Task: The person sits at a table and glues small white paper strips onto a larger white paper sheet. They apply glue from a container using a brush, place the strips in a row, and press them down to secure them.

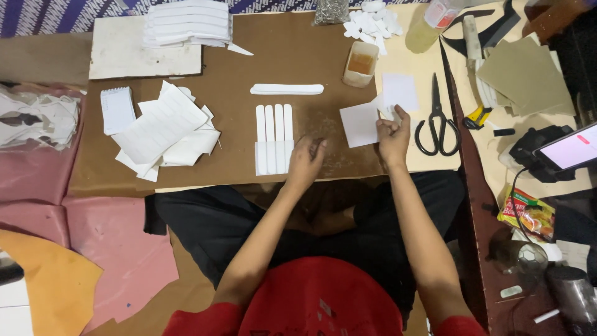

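My left hand (306,160) rests on the brown board (286,62), fingers curled, right next to a row of several white paper strips (274,138) laid side by side. It seems to hold nothing. My right hand (392,132) sits at the board's right edge, fingertips pinching a small white paper piece (384,107). A white paper square (359,124) lies just left of that hand and another white square (399,91) just above it. One long white strip (286,89) lies across the board above the row.
Black scissors (438,118) lie right of my right hand. A glue cup (360,63), a bottle (430,22) and small white cutouts (372,23) sit at the back. White paper stacks (166,127) and a notepad (117,109) lie left. A phone (571,151) glows far right.
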